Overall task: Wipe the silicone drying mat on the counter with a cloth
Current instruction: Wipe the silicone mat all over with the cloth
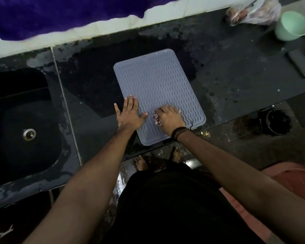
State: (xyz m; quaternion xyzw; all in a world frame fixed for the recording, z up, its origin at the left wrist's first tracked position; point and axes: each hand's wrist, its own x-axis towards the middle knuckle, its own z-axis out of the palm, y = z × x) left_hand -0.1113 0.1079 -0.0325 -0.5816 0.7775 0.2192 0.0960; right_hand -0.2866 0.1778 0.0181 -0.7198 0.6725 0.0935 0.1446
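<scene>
The grey rectangular silicone drying mat with wavy ridges [158, 88] lies flat on the dark, wet stone table [236, 81], turned slightly so its long sides run away from the person. Its near short edge sits right at the table's front edge, and its near right corner reaches that edge too. Beyond the mat's far edge there is a band of bare wet table up to the pale tiled wall [113, 29]. To the left, open table runs as far as the black sunken sink with a round metal drain [29, 134]; to the right, a wider stretch of table is free up to a mint-green plastic cup [291, 26] and a clear crumpled plastic bag [252, 12] in the far right corner.

The left hand [128, 114] lies flat with straight, spread fingers, pressing on the mat's near left edge, the palm partly over the table. The right hand [170, 118] is on the mat's near right part, fingers curled over a small pink-and-white patterned cloth [157, 119] that shows at its left side and under its fingertips. The two hands are near each other, the left thumb pointing toward the cloth. Dark bands circle the right wrist.

Count: one mat, one cloth, one cup, one bag, one sink, two hands.
</scene>
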